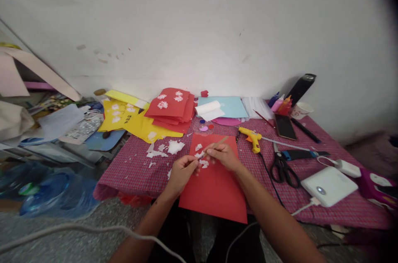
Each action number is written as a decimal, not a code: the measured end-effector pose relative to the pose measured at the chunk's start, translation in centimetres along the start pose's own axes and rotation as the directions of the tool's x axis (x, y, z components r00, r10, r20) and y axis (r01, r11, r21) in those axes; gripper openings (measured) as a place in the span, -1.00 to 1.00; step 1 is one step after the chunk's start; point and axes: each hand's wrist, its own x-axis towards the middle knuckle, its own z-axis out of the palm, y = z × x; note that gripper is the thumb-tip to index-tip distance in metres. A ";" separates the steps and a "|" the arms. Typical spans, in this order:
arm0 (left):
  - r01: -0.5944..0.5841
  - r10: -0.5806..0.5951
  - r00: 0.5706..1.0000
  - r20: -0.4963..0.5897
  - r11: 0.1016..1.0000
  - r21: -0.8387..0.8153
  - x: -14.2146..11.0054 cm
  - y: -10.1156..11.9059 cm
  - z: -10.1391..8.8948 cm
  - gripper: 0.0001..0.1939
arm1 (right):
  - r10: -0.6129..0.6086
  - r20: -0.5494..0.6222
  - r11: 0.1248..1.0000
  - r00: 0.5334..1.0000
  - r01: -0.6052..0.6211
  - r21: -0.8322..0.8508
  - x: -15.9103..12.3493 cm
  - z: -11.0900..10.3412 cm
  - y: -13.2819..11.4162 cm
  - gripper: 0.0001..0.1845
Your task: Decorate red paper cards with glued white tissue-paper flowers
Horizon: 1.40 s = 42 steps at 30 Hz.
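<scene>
A red paper sheet (214, 196) lies in front of me, overhanging the table's near edge. Over its upper part, my right hand (224, 157) grips a slim wooden-handled paintbrush (221, 141), its tip pointing left. My left hand (183, 171) is pinched close to that tip; whatever is between the fingers is too small to make out. White torn paper pieces (204, 164) rest on the red sheet beside the fingertips. Just beyond are dabs of blue, red and pink paint (203, 128). More white paper scraps (175, 147) are scattered left of the sheet.
Behind stand stacked red cards (169, 107), yellow paper (146, 126) and a white paper roll (207, 108). To the right lie a yellow glue gun (253, 137), black scissors (283, 169), a phone (285, 126) and a white power bank (329, 186). A cable (93, 227) crosses the foreground.
</scene>
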 end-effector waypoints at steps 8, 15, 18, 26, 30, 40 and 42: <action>-0.266 0.309 0.951 0.012 0.797 0.542 0.1 0.6 -1.4 -0.82 | -0.044 -0.312 0.995 0.949 0.069 0.071 0.3 -0.8 -0.1 -0.74; -0.431 0.400 0.887 0.230 0.540 0.724 -0.3 -0.3 -1.3 -0.81 | 0.001 -0.398 0.996 0.917 0.033 0.078 0.7 -0.8 -0.1 -0.70; -0.450 0.394 0.879 0.270 0.495 0.744 -0.2 -0.6 -1.6 -0.78 | -0.008 -0.460 0.997 0.888 0.045 0.068 0.8 -1.1 -0.1 -0.70; -0.465 0.373 0.875 0.310 0.465 0.753 -0.6 -1.0 -1.9 -0.76 | -0.025 -0.457 0.998 0.889 0.050 0.043 0.8 -1.3 0.2 -0.72; -0.476 0.406 0.865 0.295 0.478 0.739 -0.9 -0.7 -1.9 -0.76 | -0.034 -0.458 0.998 0.888 0.056 0.036 0.8 -1.2 0.1 -0.73; -0.326 0.526 0.850 0.024 0.490 0.808 1.2 1.5 -6.4 -0.80 | -0.140 -0.384 0.969 0.913 0.047 -0.241 0.6 -1.2 0.7 -0.74; -0.241 0.507 0.861 -0.037 0.471 0.849 1.7 2.1 -8.2 -0.80 | -0.229 -0.306 0.893 0.924 0.074 -0.445 0.7 -1.0 1.4 -0.74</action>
